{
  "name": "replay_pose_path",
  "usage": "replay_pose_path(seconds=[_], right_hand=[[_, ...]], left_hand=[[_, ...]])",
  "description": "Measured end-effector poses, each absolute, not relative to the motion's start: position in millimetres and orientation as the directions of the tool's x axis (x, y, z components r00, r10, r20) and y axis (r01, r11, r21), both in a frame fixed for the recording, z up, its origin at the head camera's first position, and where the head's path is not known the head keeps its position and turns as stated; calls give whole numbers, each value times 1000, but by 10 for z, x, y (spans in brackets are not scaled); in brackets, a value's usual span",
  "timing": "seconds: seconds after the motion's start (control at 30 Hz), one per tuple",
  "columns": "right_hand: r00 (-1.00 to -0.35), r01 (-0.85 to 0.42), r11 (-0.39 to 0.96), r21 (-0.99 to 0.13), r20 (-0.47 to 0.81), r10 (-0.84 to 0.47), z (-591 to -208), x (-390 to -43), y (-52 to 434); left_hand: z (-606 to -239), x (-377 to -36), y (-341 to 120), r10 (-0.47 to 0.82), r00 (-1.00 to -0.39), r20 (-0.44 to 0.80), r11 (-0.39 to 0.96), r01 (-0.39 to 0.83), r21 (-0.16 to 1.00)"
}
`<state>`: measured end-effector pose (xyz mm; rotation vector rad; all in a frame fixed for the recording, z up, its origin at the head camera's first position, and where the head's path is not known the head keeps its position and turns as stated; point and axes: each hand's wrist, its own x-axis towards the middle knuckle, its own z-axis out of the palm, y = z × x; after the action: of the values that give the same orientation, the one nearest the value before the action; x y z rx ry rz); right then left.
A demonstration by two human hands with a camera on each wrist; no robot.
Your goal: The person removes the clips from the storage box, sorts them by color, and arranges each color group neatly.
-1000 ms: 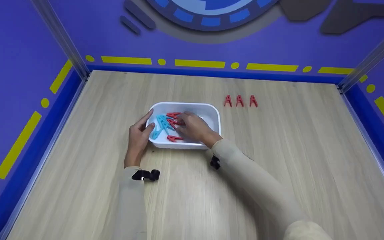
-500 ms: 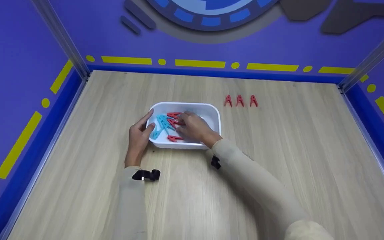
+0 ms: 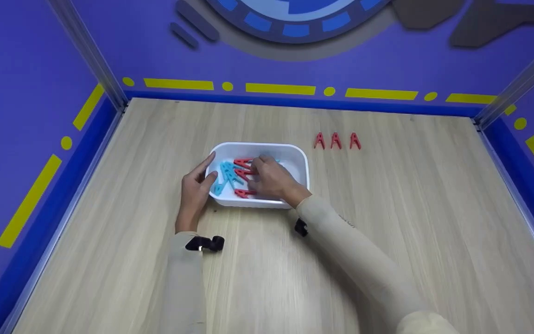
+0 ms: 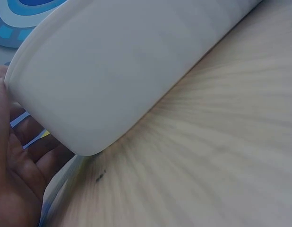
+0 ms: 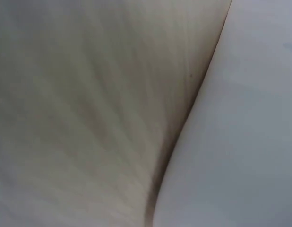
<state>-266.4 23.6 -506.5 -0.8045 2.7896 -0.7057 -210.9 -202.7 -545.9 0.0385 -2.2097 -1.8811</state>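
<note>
Red clips [image 3: 243, 168] in the white tray [image 3: 295, 153] at frame centre could tangle, I judge, and my right hand [image 3: 269, 178], whose grip seems to pinch one, may drag out extras, while my left hand [image 3: 196, 188], fingers spread, steadies the rim.

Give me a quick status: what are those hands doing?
Left hand steadies white tub. Right hand inside, fingers on red clips; grip unclear. Nothing in the way.

We see both arms in long, close-fitting beige sleeves reaching to the wrists, lower centre of the head view. Small black camera mounts sit strapped at each wrist. Left hand [image 3: 194, 195] and right hand [image 3: 271, 178] bare, no gloves, no rings visible.
</note>
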Motion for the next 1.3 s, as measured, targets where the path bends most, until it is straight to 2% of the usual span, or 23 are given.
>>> replay_pose_path(seconds=[0.2, 0.57, 0.9, 1.07, 1.3], right_hand=[[-856, -439, 745, -502, -18, -517, -5065, -2663, 224], [-873, -384, 687, -617, -1, -489, -5057, -2672, 289], [-876, -413, 604, -681, 118, -467, -4977, -2686, 369], [-854, -474, 514, -715, 230, -467, -4911, -2656, 453], [-851, -513, 463, -723, 355, -387, -4806, -2590, 582]], left_hand=[[-5445, -2109, -2014, -179, -969, 170, 182, 138, 974], [-5446, -2096, -2001, -169, -979, 117, 150, 92, 984], [-5457, -2095, -2014, -168, -976, 141, 164, 114, 980], [-5454, -2107, -2014, -173, -973, 155, 166, 126, 978], [-5453, -2111, -2018, -169, -975, 146, 180, 115, 977]])
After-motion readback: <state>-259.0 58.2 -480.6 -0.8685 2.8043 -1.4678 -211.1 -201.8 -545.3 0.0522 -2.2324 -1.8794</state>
